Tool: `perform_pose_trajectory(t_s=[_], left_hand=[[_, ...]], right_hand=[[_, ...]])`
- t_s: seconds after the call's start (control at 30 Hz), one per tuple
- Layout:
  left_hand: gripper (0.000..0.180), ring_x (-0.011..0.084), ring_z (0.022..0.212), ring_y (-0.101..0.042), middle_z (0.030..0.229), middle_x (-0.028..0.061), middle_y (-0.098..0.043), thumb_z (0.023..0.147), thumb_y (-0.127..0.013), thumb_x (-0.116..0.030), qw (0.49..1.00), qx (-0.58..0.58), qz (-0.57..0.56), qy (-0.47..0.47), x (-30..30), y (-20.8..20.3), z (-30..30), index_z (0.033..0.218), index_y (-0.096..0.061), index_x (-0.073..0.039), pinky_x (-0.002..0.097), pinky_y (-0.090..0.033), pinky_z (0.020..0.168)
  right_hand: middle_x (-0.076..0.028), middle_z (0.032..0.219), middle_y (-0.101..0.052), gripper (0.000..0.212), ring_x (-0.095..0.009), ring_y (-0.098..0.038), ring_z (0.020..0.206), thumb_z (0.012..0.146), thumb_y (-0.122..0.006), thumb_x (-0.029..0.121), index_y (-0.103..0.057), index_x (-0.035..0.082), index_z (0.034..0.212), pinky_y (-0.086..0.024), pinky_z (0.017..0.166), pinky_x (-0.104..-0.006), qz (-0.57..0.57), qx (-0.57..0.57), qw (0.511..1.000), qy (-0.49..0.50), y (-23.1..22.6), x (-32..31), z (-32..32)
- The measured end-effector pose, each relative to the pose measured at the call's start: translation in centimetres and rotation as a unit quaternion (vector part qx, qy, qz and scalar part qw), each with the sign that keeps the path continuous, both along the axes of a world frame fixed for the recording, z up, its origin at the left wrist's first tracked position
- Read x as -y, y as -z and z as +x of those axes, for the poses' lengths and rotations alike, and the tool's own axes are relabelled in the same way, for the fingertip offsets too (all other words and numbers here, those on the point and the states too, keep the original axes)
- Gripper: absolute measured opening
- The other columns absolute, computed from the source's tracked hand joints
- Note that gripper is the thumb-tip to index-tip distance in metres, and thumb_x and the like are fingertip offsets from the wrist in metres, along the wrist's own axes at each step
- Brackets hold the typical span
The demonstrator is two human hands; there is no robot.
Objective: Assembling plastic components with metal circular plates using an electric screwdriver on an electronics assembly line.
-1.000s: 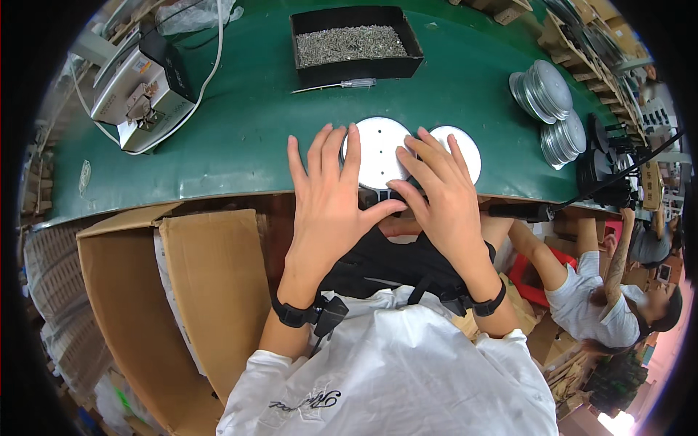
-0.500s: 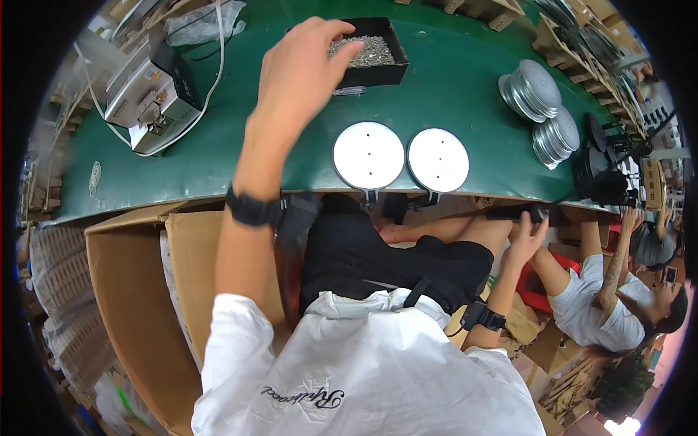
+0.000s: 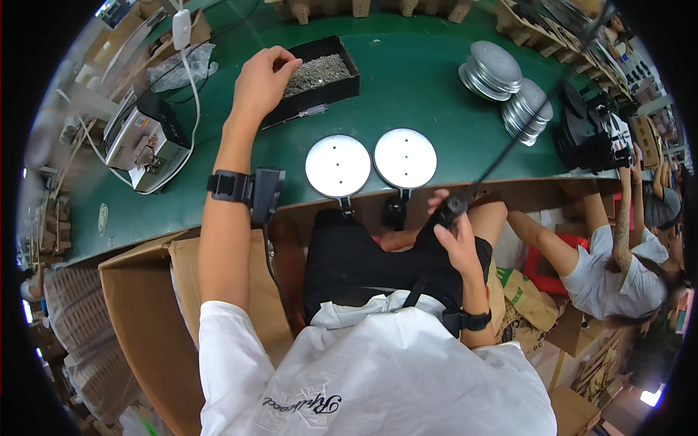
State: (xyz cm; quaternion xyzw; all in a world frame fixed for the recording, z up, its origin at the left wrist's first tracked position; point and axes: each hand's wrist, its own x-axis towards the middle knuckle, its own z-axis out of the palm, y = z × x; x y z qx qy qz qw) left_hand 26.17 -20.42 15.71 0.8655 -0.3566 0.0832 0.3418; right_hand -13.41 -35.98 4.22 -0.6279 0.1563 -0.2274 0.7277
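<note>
On my feed, landmark is the black tray [image 3: 343, 94], full of small metal pieces [image 3: 323, 75]. Clear-handled screwdriver [image 3: 314, 110] lies along the tray's near side. Left of tray: white-and-black box [image 3: 149, 149] with a white cord [image 3: 192, 98] around it. Right of tray: two stacks of silver discs [image 3: 496, 69], and a dark cable [image 3: 509, 145] slants across my view, partly covering the nearer stack. Nearer me than the tray, to its right: two white round plates [image 3: 337, 166] side by side, short stems pointing at my lap.

Left hand [image 3: 263, 78] is over the tray's left end, thumb and fingertips in a narrow pinch; can't tell if a piece is between them. Right hand [image 3: 462, 251] has fingers wrapped on the black tool [image 3: 430, 227], well right of and nearer me than the tray, above my lap. Tool's long axis runs diagonally: cable end up-right, other end down-left.
</note>
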Motion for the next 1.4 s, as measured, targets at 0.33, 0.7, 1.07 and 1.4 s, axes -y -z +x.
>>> perform_pose_trajectory(t_s=[0.33,0.7,1.07,1.4], left_hand=[[0.011,0.0167,0.083,-0.067,0.095,0.015,-0.069,0.09,-0.07,0.005,0.87,-0.218,-0.41,0.168,-2.4,0.2,-16.2,0.089,-0.06,0.0,0.03,-0.056,0.075],[0.02,0.0222,0.079,-0.075,0.088,0.0124,-0.076,0.076,-0.081,0.007,0.906,-0.227,-0.306,0.184,-5.1,2.3,-26.7,0.094,-0.075,0.003,0.029,-0.059,0.071],[0.025,0.0245,0.08,-0.073,0.089,0.0141,-0.076,0.074,-0.078,0.012,0.927,-0.119,-0.295,0.201,-5.0,2.5,-27.0,0.097,-0.074,0.004,0.031,-0.058,0.069],[0.021,0.0215,0.077,-0.073,0.088,0.0101,-0.077,0.074,-0.08,0.008,0.902,-0.236,-0.228,0.28,-5.7,2.4,-26.6,0.093,-0.076,0.002,0.028,-0.057,0.068]], right_hand=[[-0.015,0.098,-0.067,0.03,-0.022,-0.071,0.078,0.088,-0.076,0.002,-0.053,-0.001,0.107,-0.058,0.063,-0.031,0.109,-0.038,0.993,-0.004,-0.5,1.7,0.7],[-0.006,0.078,-0.061,0.031,-0.012,-0.061,0.05,0.085,-0.08,0.025,-0.055,0.008,0.092,-0.054,0.048,-0.0245,0.088,0.469,0.873,-0.1,-19.9,1.2,2.9],[-0.008,0.071,-0.061,0.03,-0.014,-0.061,0.045,0.081,-0.081,0.019,-0.056,0.004,0.088,-0.055,0.041,-0.0229,0.092,0.5,0.854,-0.106,-19.8,-0.6,3.2],[-0.012,0.079,-0.067,0.03,-0.015,-0.066,0.049,0.088,-0.08,0.019,-0.055,0.004,0.094,-0.057,0.043,-0.0219,0.089,0.434,0.855,-0.272,-19.7,1.4,4.6]])
